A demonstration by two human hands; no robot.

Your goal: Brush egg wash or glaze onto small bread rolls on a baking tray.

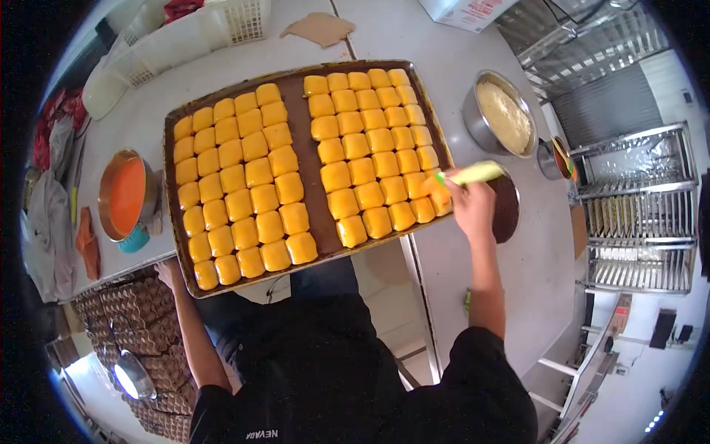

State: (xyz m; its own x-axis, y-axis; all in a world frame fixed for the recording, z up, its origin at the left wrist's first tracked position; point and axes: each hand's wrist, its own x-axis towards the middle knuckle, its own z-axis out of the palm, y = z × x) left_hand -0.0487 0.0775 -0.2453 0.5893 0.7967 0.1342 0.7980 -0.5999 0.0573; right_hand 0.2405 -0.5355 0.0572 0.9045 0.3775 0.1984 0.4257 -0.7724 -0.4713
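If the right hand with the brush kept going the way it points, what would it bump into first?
Probably the yellow buns: the right hand aims its brush left across the baking tray, already touching the nearest one.

The baking tray is packed with yellow buns; only its brown centre strip is left open. Passage at three o'clock is blocked by a steel bowl; bare worktop is seen at twelve.

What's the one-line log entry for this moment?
right hand: holds pale green brush over yellow buns at tray's right edge | left hand: grips baking tray at near-left corner | metal bowl: right of tray
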